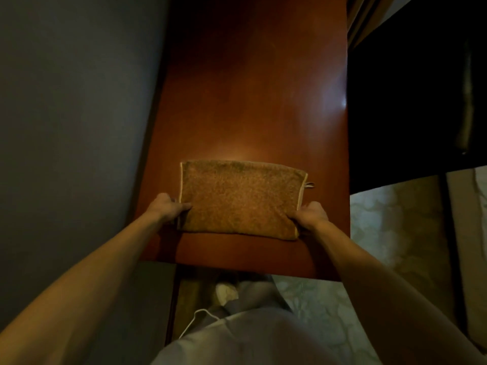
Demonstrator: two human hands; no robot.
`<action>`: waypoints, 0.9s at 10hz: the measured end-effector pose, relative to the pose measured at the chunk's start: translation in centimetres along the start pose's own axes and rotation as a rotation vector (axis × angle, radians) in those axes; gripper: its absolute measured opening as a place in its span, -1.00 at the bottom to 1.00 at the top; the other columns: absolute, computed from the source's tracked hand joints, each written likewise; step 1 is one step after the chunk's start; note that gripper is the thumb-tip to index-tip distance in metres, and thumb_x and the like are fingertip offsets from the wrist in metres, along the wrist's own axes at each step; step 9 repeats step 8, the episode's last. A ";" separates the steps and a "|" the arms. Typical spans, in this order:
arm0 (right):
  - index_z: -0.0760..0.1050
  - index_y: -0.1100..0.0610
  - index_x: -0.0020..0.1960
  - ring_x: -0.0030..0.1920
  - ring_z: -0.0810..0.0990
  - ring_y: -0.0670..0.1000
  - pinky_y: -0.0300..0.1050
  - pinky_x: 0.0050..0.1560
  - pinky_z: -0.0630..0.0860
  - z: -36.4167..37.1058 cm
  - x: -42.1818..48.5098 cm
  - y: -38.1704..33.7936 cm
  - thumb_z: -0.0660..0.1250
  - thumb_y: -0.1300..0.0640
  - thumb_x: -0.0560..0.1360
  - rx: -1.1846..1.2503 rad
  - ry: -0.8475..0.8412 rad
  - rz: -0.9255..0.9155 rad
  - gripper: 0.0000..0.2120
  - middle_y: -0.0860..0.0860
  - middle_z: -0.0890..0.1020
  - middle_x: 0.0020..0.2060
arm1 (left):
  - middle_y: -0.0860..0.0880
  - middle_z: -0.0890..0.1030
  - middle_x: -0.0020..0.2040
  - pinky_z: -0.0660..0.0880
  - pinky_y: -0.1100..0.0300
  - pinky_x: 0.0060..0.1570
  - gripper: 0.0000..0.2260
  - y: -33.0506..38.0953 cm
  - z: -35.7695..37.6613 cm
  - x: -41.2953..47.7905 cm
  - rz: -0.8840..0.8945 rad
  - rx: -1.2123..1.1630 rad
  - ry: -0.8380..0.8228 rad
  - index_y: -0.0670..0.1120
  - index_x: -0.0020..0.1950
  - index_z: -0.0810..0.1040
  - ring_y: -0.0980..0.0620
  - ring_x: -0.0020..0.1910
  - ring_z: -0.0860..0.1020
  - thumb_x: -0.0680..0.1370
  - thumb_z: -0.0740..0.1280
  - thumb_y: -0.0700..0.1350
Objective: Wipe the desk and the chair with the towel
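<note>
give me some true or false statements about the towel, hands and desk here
1. The towel lies folded flat on the desk. True.
2. Only one hand touches the towel. False: the left hand and the right hand each grip a near corner.
3. A small loop sticks out from the towel's right edge. True.
4. The towel hangs over the desk's near edge. False: it lies wholly on the top.

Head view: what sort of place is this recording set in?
Probably a hotel room or bedroom: polished wooden desk against a grey wall, pale patterned carpet, curtain folds top right. Left hand and right hand grip a towel on the desk.
</note>
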State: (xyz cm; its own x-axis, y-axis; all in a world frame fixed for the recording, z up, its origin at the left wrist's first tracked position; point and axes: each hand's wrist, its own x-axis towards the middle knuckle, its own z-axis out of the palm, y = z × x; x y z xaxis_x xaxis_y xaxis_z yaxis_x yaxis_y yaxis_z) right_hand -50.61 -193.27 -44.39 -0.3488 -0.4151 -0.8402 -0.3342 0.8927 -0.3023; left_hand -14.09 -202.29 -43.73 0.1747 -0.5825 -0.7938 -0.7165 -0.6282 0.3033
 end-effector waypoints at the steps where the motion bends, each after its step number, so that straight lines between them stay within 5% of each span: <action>1: 0.64 0.21 0.05 -0.02 0.72 0.15 0.04 -0.02 0.66 2.5 -1.4 0.2 0.58 -0.07 0.44 -0.023 -0.066 -0.038 -0.61 0.14 0.72 -0.02 | -0.18 0.67 -0.13 0.59 -0.07 0.01 -0.67 -3.7 -1.2 -1.3 -0.031 -0.012 0.036 -0.23 -0.12 0.60 -0.15 -0.14 0.64 0.52 0.53 0.04; 4: 0.55 0.02 -0.23 -0.04 0.70 0.15 -0.02 -0.08 0.59 10.7 -5.6 0.3 0.53 0.01 0.51 -0.054 -0.275 -0.255 -0.78 0.11 0.70 -0.09 | -0.21 0.67 -0.05 0.56 -0.04 0.02 -0.72 -13.7 -3.9 -3.8 -0.122 -0.140 0.321 -0.15 -0.15 0.58 -0.17 -0.07 0.61 0.54 0.51 0.04; 5: 0.49 0.02 -0.23 -0.22 0.61 0.02 -0.11 -0.18 0.53 11.5 -6.8 0.3 0.45 0.15 0.58 -0.037 -0.325 -0.318 -0.76 0.00 0.62 -0.25 | -0.20 0.67 -0.05 0.53 0.03 -0.04 -0.74 -14.8 -3.7 -4.3 -0.134 -0.157 0.399 -0.14 -0.12 0.59 -0.19 -0.02 0.63 0.55 0.49 0.04; 6: 0.49 0.05 -0.21 -0.28 0.57 -0.02 -0.15 -0.24 0.50 11.1 -7.5 0.7 0.41 0.23 0.59 -0.029 -0.340 -0.322 -0.77 -0.01 0.60 -0.29 | -0.22 0.68 0.10 0.54 -0.02 0.09 -0.78 -14.5 -3.4 -4.5 -0.092 -0.195 0.432 -0.13 0.08 0.63 -0.21 0.11 0.63 0.59 0.44 0.02; 7: 0.46 0.13 -0.18 -0.32 0.52 0.02 -0.18 -0.40 0.45 10.2 -7.8 1.0 0.38 0.34 0.58 -0.018 -0.320 -0.303 -0.78 0.12 0.57 -0.24 | -0.22 0.60 0.30 0.50 -0.03 0.20 -0.61 -13.7 -3.5 -5.1 -0.025 -0.239 0.416 -0.16 0.37 0.53 -0.23 0.26 0.57 0.61 0.42 -0.01; 9: 0.48 0.12 -0.17 -0.36 0.49 0.03 -0.23 -0.49 0.40 9.5 -8.3 1.7 0.37 0.36 0.57 -0.002 -0.293 -0.309 -0.78 0.15 0.54 -0.24 | -0.24 0.52 0.41 0.44 -0.04 0.29 -0.49 -12.5 -3.5 -6.5 0.046 -0.180 0.456 -0.21 0.50 0.41 -0.26 0.37 0.50 0.62 0.41 -0.02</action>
